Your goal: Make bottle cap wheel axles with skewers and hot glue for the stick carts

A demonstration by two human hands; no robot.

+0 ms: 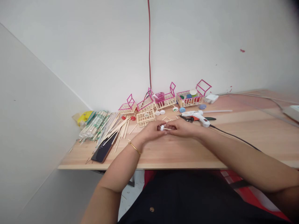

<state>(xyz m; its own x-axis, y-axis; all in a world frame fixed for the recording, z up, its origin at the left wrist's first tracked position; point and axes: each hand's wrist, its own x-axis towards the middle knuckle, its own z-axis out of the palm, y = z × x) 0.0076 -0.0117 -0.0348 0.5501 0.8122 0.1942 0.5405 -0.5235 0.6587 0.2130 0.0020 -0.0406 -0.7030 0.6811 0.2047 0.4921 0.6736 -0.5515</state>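
Note:
My left hand (pixel 152 130) is closed, its fingertips pinching a white bottle cap (pixel 162 128). Against the cap's right side is a short thin wooden stick (pixel 168 129), which my right hand (pixel 183 128) holds between closed fingers. Both hands meet just above the table, fingertips nearly touching. Right behind them stands a small cart frame (pixel 146 119) built of pale sticks. Two white caps (pixel 160 112) on edge are close to it. To the right of my right hand lie a white glue gun (pixel 199 116) and a cutting tool with orange and dark handles (pixel 192 119).
Along the wall stand stick carts with pink rims; the right one (pixel 190 101) holds coloured caps. Loose sticks (pixel 120 130) and packaged chopsticks (pixel 95 126) lie left, by a phone (pixel 104 151). The glue gun's black cord (pixel 235 137) runs right. The wooden table's (pixel 177 158) front edge is near me.

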